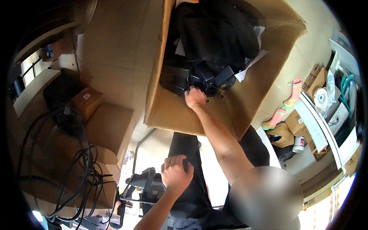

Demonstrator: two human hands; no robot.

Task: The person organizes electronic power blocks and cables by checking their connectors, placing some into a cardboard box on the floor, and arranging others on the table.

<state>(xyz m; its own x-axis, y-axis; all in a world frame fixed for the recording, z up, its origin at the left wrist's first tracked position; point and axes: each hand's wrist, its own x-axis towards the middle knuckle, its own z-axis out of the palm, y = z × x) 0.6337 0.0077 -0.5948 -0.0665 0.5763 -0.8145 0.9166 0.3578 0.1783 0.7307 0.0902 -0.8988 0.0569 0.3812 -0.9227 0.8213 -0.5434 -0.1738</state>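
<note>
My right hand reaches into a large open cardboard box. Its fingers are curled in at the near edge of the black contents, and what they grip is hidden. Just beyond it lie a black block-shaped thing and another black block, possibly power adapters. A flat dark case is to their left. Black cloth or soft bag material fills the far part of the box. My left hand hangs outside, above my dark-clad legs, loosely curled, thumb apart from the fingers, with nothing visible in it.
Coiled black cables drape over a cardboard box on the left, near a small brown carton. At right stand pink rubber boots, a white fan-like round thing and a white tub. A black mesh cart is below left.
</note>
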